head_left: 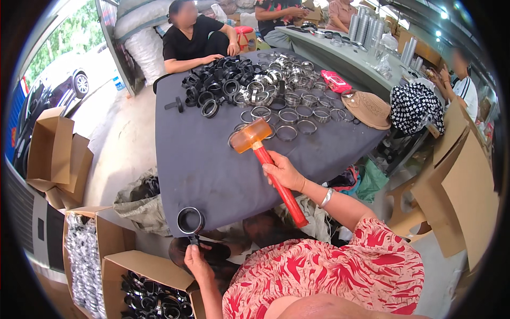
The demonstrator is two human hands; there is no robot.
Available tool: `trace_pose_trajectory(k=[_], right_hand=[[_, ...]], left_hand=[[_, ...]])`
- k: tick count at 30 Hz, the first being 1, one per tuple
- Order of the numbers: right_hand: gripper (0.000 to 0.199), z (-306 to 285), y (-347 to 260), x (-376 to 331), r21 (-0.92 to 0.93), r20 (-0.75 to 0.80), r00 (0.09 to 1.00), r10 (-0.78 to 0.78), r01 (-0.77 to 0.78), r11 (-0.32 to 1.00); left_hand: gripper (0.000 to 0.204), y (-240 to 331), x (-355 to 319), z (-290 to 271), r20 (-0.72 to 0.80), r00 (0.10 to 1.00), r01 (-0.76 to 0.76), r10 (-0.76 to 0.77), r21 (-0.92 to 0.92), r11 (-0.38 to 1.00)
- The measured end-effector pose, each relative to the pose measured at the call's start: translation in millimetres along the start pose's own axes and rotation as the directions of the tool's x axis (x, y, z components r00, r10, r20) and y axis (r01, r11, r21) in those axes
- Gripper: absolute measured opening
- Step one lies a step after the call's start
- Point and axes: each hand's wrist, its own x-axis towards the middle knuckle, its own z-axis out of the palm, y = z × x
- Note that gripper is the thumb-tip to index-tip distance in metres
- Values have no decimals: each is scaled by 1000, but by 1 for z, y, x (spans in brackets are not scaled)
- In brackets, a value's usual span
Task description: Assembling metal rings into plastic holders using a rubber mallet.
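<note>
Head view, right fingers (270, 169) gripping red-handled amber mallet (285, 193), left fingers (195, 252) pinching stemmed black ring (191, 231)

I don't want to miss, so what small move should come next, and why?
Perhaps bring the mallet nearer the black ring: the right hand holds the mallet away from it, over the table, while the left hand holds the ring at the table's near edge.

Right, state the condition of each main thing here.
Red-handled mallet with amber block head: gripped in right hand
Black ring with short handle: gripped in left hand
Brown cardboard box holding black rings: open
Silver metal rings: strewn on grey table
Tan cap: lying
</note>
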Motion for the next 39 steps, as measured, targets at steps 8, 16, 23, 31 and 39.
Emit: trace_pose_trajectory(k=[8, 16, 23, 31, 39], right_hand=[[54, 27, -38, -8, -53, 108, 994, 33, -27, 998], [61, 93, -65, 17, -408, 573, 807, 146, 126, 904], [43, 119, -139, 30, -461, 353, 891, -284, 430, 776], [62, 111, -67, 46, -546, 476, 859, 186, 124, 828], [49, 98, -76, 12, -541, 435, 848, -304, 516, 664]], left_hand=[[21, 6, 22, 24, 91, 994, 44, -65, 214, 976], [28, -11, 17, 13, 126, 992, -21, 1, 157, 987], [30, -8, 12, 4, 86, 996, -30, 16, 161, 987], [30, -9, 18, 8, 137, 990, -30, 8, 160, 987], [30, -3, 14, 11, 158, 987, -28, 4, 149, 988]])
